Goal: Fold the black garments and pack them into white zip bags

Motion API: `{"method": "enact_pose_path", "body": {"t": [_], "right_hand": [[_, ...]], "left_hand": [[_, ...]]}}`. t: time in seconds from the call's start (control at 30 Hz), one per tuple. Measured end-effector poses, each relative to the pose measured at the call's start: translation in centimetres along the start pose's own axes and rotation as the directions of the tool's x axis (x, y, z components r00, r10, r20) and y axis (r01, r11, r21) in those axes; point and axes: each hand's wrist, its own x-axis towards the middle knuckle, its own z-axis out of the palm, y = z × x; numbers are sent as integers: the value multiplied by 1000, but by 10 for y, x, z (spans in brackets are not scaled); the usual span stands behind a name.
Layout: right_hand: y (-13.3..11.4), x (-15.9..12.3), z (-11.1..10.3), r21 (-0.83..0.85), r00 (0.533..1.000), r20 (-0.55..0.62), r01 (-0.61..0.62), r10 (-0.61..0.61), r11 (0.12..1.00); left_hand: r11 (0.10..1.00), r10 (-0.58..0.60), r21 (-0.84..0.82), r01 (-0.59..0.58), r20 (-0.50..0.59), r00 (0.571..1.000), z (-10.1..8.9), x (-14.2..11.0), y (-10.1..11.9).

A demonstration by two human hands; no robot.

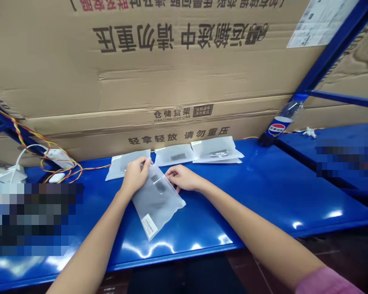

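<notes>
A frosted zip bag [159, 204] with a white barcode label is held tilted over the blue shelf. My left hand [137, 173] pinches its upper corner, fingers closed. My right hand [182, 178] has its fingers curled at the bag's zip edge, closed on it. Dark printing shows on the bag; whether anything lies inside I cannot tell. Behind my hands lie more frosted bags: one at the left [115, 165], partly hidden by my left hand, one in the middle [174, 154], and a small stack at the right [216, 149].
Large cardboard [187, 85] stands along the back of the blue shelf [263, 192]. A cola bottle [277, 126] stands by the right post. Twisted red and yellow wires [76, 173], a white power strip [61, 158] and white plugs [14, 175] lie at the left.
</notes>
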Motion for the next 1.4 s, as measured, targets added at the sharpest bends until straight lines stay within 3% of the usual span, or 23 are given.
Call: {"method": "enact_pose_path", "body": {"t": [0.2, 0.4, 0.57, 0.67, 1.0, 1.1, 1.2, 1.33, 1.4], "right_hand": [[-2, -4, -1, -8, 988, 126, -89, 89, 996], [-3, -10, 14, -39, 985, 150, -79, 84, 996], [5, -5, 30, 82, 994, 27, 101, -104, 992], [7, -1, 33, 98, 988, -50, 148, -143, 984], [-1, -6, 32, 186, 976, -216, 65, -24, 980], [-10, -9, 27, 149, 945, -328, 62, -10, 987], [-13, -20, 17, 112, 880, -474, 57, 3, 992], [5, -53, 7, 47, 800, -600, 9, 21, 999], [21, -75, 6, -107, 767, -641, -57, -25, 993]], "left_hand": [[1000, -17, 2, 17, -30, 999, 2, -4, 5], [1000, -14, 2, 14, -46, 999, 12, -11, 16], [999, -8, 47, 10, -44, 999, 14, -13, 21], [994, -23, 103, 25, -21, 1000, 10, -12, 18], [972, -43, 235, 22, 85, 995, 7, -8, 8], [965, -8, 262, -16, 91, 996, -3, -6, 7], [955, 24, 291, -50, 93, 995, -22, -3, 4], [943, 50, 324, -73, 80, 996, -45, -2, -5], [940, 54, 333, -73, 68, 996, -49, -1, -9]]}}
